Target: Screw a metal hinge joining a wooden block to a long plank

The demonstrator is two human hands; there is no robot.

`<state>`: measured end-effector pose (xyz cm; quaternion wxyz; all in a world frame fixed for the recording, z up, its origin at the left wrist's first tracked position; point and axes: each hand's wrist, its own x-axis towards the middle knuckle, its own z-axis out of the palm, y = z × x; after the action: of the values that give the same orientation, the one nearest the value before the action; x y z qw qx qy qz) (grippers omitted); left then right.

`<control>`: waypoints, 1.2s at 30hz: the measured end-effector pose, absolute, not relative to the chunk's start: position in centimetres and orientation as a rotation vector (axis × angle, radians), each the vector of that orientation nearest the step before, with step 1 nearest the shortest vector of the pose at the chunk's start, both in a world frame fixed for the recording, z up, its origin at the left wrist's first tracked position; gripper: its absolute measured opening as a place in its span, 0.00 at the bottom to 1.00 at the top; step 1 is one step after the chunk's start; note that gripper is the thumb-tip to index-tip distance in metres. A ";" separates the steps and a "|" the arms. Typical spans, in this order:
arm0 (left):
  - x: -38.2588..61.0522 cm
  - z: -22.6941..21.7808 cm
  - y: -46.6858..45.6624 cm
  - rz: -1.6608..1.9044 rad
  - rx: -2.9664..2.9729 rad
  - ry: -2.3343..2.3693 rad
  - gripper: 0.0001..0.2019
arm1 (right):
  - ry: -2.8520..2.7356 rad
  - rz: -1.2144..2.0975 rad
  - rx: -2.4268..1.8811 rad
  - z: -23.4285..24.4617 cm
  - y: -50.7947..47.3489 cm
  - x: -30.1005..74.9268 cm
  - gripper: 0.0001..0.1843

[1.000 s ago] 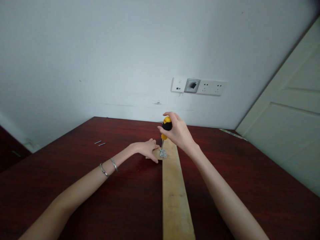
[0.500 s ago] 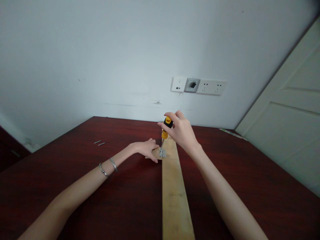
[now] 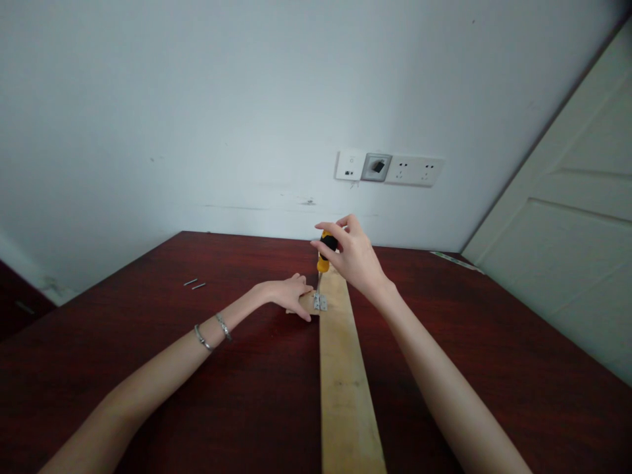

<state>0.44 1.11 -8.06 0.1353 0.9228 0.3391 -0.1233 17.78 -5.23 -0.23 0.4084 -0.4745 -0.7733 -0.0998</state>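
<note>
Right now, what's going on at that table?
A person is working bare-handed at a dark red table. The right hand grips a yellow-and-black screwdriver upright, its shaft down at a small metal hinge on the end of a wooden plank. The left hand rests on a smaller piece of wood beside the hinge. Two small metal fasteners lie off to the left.

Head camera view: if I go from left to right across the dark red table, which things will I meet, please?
Two small thin metal fasteners → the person's bare left hand → small silver metal hinge → the person's bare right hand → thin pale green strip
</note>
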 end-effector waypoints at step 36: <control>0.3 -8.6 1.4 -0.375 2.627 1.007 0.44 | -2.039 -0.231 -0.975 -1.4 -4.3 17.7 0.24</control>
<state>0.27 1.42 -8.57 0.1511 0.9149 0.3507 -0.1308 17.73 -4.26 -1.45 0.4210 -0.3893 -0.8140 -0.0924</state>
